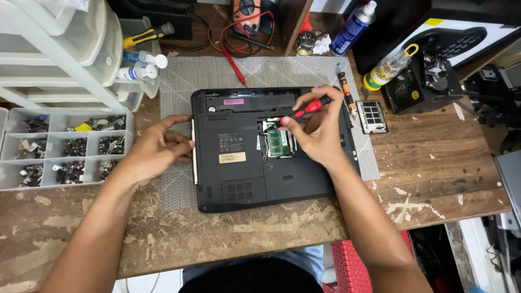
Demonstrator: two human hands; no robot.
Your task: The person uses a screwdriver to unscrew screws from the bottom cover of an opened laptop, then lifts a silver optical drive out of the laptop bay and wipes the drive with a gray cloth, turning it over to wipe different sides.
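Observation:
A black laptop (239,173) lies upside down on a grey mat (179,87), with a small bay open that shows a green memory module (277,143). My right hand (317,133) holds a red and black screwdriver (310,107), its tip down at the top edge of the open bay. My left hand (157,149) rests against the laptop's left edge, fingers curled on it. A small black cover panel (372,116) lies on the mat to the right of the laptop.
A clear parts tray (16,157) with screws sits at the left, white drawers (59,49) above it. A second screwdriver (345,89), a spray can (353,27), a bottle (388,68), a multimeter with red leads (247,16) and black equipment (423,87) crowd the back and right.

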